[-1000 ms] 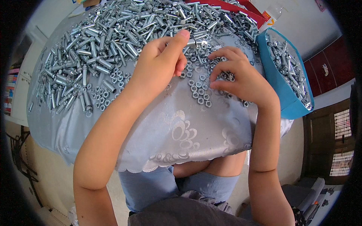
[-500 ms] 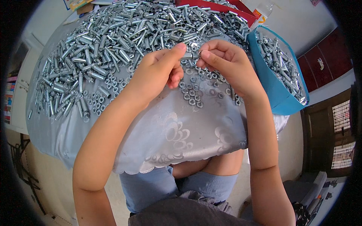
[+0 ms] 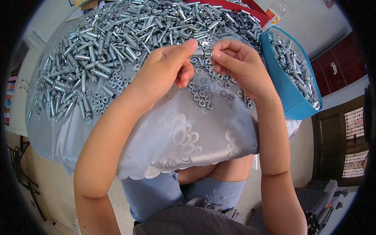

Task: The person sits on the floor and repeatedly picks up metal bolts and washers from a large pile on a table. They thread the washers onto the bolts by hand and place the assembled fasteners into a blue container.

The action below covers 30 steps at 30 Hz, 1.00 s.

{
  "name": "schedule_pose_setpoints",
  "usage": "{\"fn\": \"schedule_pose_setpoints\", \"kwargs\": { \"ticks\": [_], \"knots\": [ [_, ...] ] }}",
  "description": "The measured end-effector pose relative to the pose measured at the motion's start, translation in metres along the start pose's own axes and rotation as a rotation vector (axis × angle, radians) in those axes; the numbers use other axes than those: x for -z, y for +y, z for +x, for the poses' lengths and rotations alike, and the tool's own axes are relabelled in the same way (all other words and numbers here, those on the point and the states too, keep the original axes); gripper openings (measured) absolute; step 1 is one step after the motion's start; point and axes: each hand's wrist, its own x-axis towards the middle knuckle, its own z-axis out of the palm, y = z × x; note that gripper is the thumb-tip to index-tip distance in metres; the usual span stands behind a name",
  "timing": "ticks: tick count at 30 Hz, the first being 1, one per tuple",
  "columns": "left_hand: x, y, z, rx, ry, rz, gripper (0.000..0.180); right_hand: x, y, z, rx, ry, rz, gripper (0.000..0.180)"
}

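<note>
Metal fasteners (image 3: 125, 37) lie heaped from the left edge of the cloth-covered counter (image 3: 207, 137) along its far edge. The left hand (image 3: 162, 66) has a narrow grip – thumb over bent fingers – on one end of a silver sleeved bolt (image 3: 199, 53), held roughly level above the counter. Loose nuts (image 3: 201, 93) lie nearer the front edge. The right hand (image 3: 242, 64) pinches the bolt's other end – possibly at a washer or nut, too small to tell. A blue container (image 3: 288, 102) of fasteners stands at the right edge.
</note>
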Motion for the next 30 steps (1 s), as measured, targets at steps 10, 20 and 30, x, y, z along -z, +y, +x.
{"fn": "schedule_pose_setpoints", "kwargs": {
  "ticks": [10, 20, 30],
  "knots": [
    [0.002, -0.002, 0.001, 0.006, 0.011, -0.059, 0.046, -0.008, -0.008, -0.005, 0.029, 0.079, -0.004, 0.018],
    [0.001, -0.006, 0.003, 0.006, 0.014, -0.033, 0.045, -0.016, -0.001, -0.005, 0.169, 0.077, -0.183, 0.014],
    [0.004, -0.002, 0.003, 0.022, 0.089, -0.064, 0.046, 0.001, 0.000, -0.006, 0.331, -0.072, -0.850, 0.016]
  ]
}}
